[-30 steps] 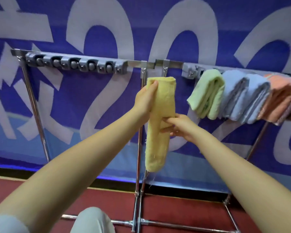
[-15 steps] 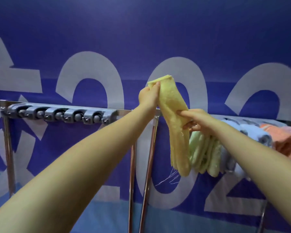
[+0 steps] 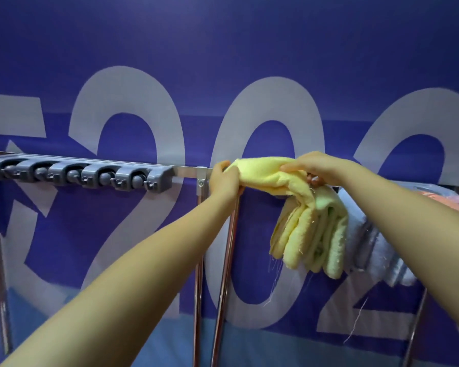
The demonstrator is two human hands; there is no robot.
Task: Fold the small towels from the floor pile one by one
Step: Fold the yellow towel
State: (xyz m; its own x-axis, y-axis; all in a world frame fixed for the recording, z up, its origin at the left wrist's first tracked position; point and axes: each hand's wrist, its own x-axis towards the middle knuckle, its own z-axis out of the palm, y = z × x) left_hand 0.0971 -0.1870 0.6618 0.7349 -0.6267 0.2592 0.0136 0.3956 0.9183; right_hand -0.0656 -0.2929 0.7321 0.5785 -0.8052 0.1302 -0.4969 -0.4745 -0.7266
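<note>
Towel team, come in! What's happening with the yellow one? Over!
Both hands, left and right, grip the yellow towel at the rack rail. Green towel hangs right beside it. Nothing blocking.

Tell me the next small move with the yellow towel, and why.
Probably lower the yellow towel onto the rail beside the green towel and release. Both the left hand and right hand hold it folded at rail height, its end already hanging.

Chrome rack rail (image 3: 186,170) left of the fingers, grey hook strip (image 3: 80,176) mounted on it; blue banner (image 3: 223,62) with white numerals behind.
</note>
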